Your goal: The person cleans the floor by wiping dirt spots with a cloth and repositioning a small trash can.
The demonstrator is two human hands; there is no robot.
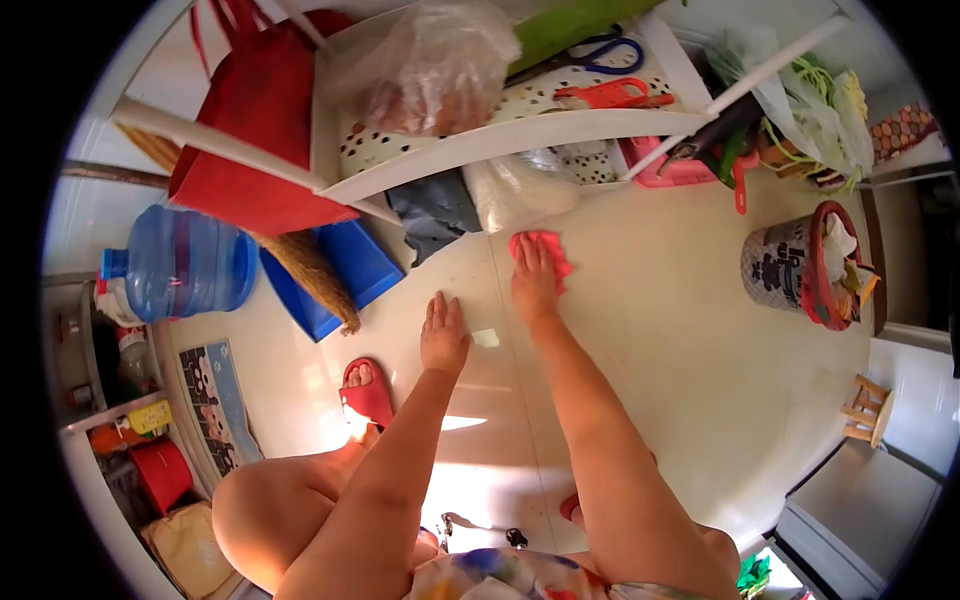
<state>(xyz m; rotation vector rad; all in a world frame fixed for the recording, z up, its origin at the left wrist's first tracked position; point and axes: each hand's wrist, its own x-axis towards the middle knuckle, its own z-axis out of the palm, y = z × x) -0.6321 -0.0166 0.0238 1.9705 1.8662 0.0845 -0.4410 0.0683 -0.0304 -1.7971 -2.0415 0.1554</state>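
My right hand [535,284] presses down on a red cloth [556,262] on the tiled floor [660,330], just in front of the white shelf. To its left, my left hand [444,337] is held low over or on the floor, its fingers stretched out and nothing in it. Whether that palm touches the tile I cannot tell. A black bag [434,212] and a clear plastic bag [520,192] lie under the shelf edge, beyond both hands.
The white shelf [500,142] spans the top. At left are a blue dustpan [355,262], a broom [310,272], a water bottle [180,262] and a mat [222,400]. At right stand a waste bin [785,265] and a small stool [866,411].
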